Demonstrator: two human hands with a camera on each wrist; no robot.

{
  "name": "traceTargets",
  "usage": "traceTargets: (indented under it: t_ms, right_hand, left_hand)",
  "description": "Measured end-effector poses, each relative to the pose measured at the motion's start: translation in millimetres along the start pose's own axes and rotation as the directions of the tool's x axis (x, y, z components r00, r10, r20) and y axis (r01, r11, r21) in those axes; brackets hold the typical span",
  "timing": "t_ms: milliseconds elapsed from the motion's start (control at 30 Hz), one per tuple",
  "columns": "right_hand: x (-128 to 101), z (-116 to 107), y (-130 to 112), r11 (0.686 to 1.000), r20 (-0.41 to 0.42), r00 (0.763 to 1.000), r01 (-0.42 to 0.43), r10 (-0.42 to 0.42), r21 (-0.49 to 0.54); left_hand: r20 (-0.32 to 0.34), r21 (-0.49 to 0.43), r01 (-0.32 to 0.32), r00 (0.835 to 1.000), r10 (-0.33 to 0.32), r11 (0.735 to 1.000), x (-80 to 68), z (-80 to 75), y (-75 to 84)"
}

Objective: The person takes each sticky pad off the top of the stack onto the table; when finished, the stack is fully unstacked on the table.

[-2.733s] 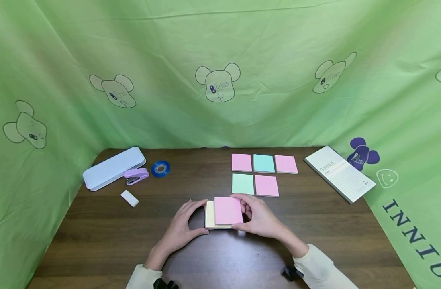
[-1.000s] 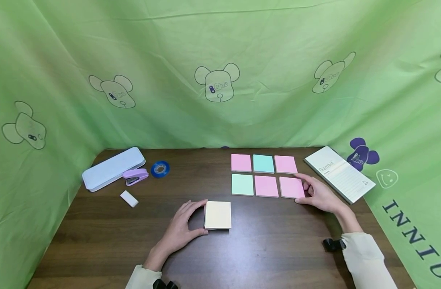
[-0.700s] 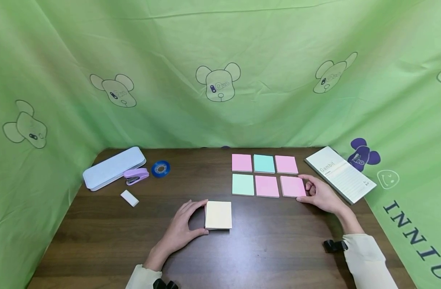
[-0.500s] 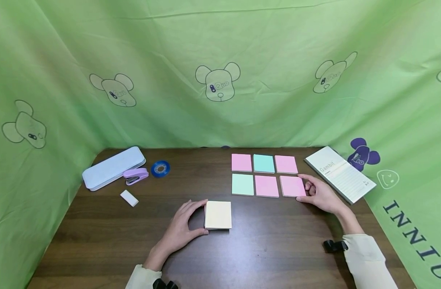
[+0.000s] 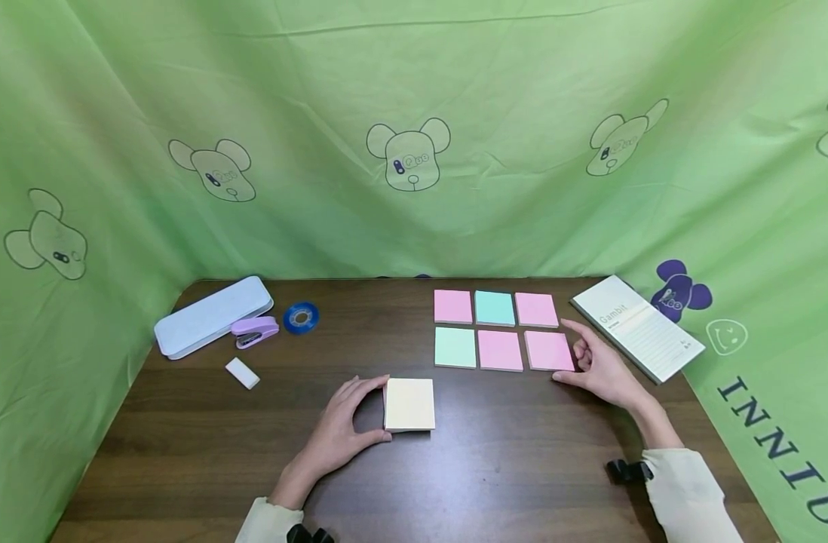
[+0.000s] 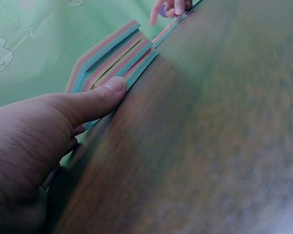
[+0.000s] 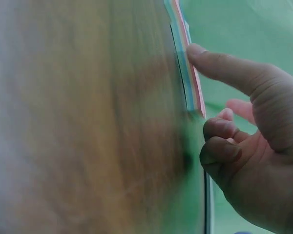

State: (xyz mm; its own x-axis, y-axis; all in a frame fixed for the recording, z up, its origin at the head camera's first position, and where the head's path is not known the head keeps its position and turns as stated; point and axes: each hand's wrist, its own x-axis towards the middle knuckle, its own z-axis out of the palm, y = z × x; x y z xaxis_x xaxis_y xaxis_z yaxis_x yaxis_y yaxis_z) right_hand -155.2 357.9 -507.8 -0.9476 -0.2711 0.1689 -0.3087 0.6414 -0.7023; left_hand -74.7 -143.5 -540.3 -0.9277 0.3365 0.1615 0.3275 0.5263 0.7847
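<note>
Six small pads are laid out in two rows of three on the worktop (image 5: 183, 422), and the sixth, a pink pad (image 5: 549, 351), is touched at its right edge by the right hand (image 5: 600, 366). Its grip is loose, with the thumb and forefinger spread along the pad's side and nothing pinched. A yellow-topped stack (image 5: 409, 404) is steadied near the front edge by the left hand (image 5: 339, 434), thumb and fingers curled against its left side. Judging by the stack's many coloured layers, several pads are left to be set out.
</note>
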Motion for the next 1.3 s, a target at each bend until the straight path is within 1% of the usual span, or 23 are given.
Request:
traceTargets:
  t_ms: [100,167,333,433,533,667,800,933,1000,1167,1300]
  right_hand:
    - [-1.6,7.7,-14.2,0.999,-0.026,0.999,0.046,-0.045,0.026]
    - [-0.9,14.9,-25.5,0.997,-0.026,0.997,0.069,-0.068,0.037]
    - [3.2,38.9,-54.9,0.991,0.035,0.992,0.115,-0.118,0.062]
    - [5.1,54.2,-71.4,0.981,0.069,0.983,0.165,-0.172,0.105]
    - [4.8,68.2,-84.4,0.966,0.081,0.97,0.217,-0.23,0.14]
    - [3.7,86.3,-100.8,0.951,0.108,0.954,0.26,-0.28,0.167]
    - [4.8,104.3,-118.0,0.954,0.17,0.945,0.254,-0.28,0.16]
    - [5.8,121.6,-132.6,0.968,0.229,0.943,0.22,-0.243,0.12]
    - [6.1,129.3,-139.8,0.973,0.237,0.945,0.211,-0.227,0.094]
    - [5.3,144.6,-154.9,0.978,0.228,0.952,0.208,-0.204,0.009]
    - [4.5,153.6,-160.3,0.981,0.222,0.959,0.191,-0.178,-0.041]
  left_hand:
    - [-0.003,0.007,0.005,1.0,-0.005,1.0,-0.2,0.3,0.6]
    - [-0.005,0.011,0.008,1.0,-0.008,1.0,-0.1,0.4,0.9]
    - [-0.008,0.013,0.009,1.0,-0.009,1.0,0.5,0.5,1.5]
    - [-0.003,0.012,0.017,1.0,-0.017,1.0,0.8,0.7,1.3]
    - [0.007,0.021,0.036,0.999,-0.036,0.999,0.7,1.4,1.3]
    - [0.015,0.033,0.068,0.998,-0.069,0.997,-0.1,1.4,2.5]
    - [0.014,0.046,0.076,0.997,-0.076,0.996,-0.2,0.8,3.1]
    - [0.013,0.059,0.068,0.998,-0.069,0.996,-0.2,0.9,2.3]
    - [0.012,0.06,0.063,0.998,-0.064,0.996,-0.3,1.0,2.0]
    - [-0.001,0.064,0.043,0.999,-0.043,0.997,-0.9,1.6,0.8]
    - [-0.006,0.066,0.03,1.0,-0.03,0.997,-1.0,1.9,0.0]
